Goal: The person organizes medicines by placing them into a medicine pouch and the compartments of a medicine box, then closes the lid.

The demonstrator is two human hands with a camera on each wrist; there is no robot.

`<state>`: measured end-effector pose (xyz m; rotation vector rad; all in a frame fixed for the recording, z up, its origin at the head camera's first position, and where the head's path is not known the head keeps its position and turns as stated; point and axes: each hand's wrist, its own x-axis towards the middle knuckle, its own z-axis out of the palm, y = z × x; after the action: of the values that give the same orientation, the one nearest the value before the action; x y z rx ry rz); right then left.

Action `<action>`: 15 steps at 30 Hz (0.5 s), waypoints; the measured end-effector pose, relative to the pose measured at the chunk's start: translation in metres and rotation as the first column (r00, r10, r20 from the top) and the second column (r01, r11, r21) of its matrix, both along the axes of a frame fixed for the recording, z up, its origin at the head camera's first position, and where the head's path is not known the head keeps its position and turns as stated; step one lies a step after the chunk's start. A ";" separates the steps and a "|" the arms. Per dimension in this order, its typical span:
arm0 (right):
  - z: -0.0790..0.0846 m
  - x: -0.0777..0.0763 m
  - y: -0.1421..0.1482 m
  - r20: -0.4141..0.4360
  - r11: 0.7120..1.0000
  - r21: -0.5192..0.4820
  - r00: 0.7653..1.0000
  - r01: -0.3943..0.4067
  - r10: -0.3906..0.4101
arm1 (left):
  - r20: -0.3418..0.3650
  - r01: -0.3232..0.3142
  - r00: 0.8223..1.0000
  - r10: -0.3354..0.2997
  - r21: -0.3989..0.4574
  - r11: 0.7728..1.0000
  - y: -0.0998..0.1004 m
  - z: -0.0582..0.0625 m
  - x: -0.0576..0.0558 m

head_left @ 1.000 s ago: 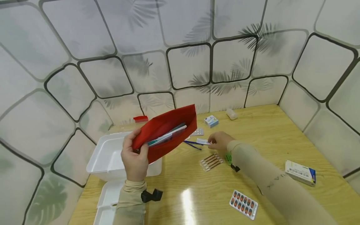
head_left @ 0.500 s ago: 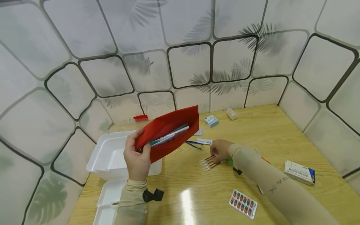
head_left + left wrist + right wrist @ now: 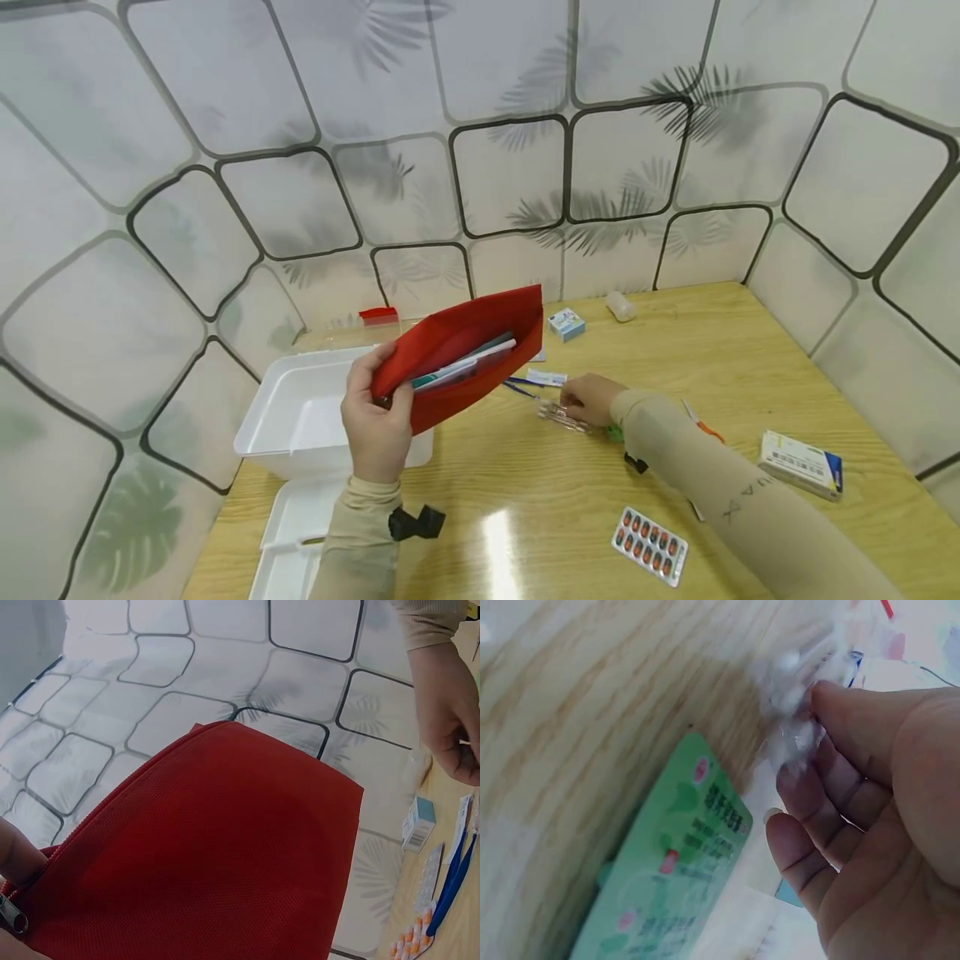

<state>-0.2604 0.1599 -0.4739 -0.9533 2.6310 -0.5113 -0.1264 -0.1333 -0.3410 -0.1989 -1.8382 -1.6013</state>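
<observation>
I am holding the red pouch (image 3: 217,840) up over the tabletop (image 3: 540,492) with the left hand (image 3: 378,437), which is gripping it by its left end, beside the zipper pull (image 3: 13,915). The pouch's mouth is gaping toward the head camera, and flat packets (image 3: 468,362) are showing inside. Behind and below it, the white bin (image 3: 300,408) is sitting to the left. With the right hand (image 3: 588,398) I am pinching the clear packet of cotton swabs (image 3: 558,415) between thumb and fingertips; the packet is blurring in the wrist view, so I am not managing to tell whether it is touching the tabletop. The green packet (image 3: 675,862) is lying just beside that hand, the blue tweezers (image 3: 521,388) and a white sachet (image 3: 547,378) are lying near its other side, and the capsule sheet (image 3: 649,546) is resting well apart, closer to me.
</observation>
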 end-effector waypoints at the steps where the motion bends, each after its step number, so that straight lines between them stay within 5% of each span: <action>1: 0.000 0.000 0.000 -0.013 1.000 -0.008 1.000 0.004 -0.004 | 0.005 0.005 1.000 -0.005 -0.002 1.000 0.001 -0.001 0.000; 6: 0.010 -0.002 0.008 -0.013 0.984 -0.136 0.992 0.119 -0.122 | 0.010 0.028 1.000 -0.028 -0.022 0.999 0.007 -0.004 0.001; 9: 0.023 -0.004 0.017 0.036 0.920 -0.299 0.967 0.252 -0.253 | 0.004 0.045 0.999 -0.045 -0.018 0.999 0.010 -0.006 0.000; 12: 0.042 -0.004 0.028 0.094 0.790 -0.485 0.920 0.376 -0.380 | 0.008 0.060 0.998 -0.060 -0.016 0.998 0.012 -0.008 -0.001; 15: 0.065 -0.001 0.036 0.184 0.591 -0.667 0.869 0.454 -0.460 | 0.018 0.067 0.998 -0.066 -0.023 0.997 0.014 -0.009 -0.001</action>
<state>-0.2610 0.1958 -0.4086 -0.3773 2.6936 -1.7292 -0.1271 -0.1197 -0.3504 -0.2605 -1.8820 -1.6317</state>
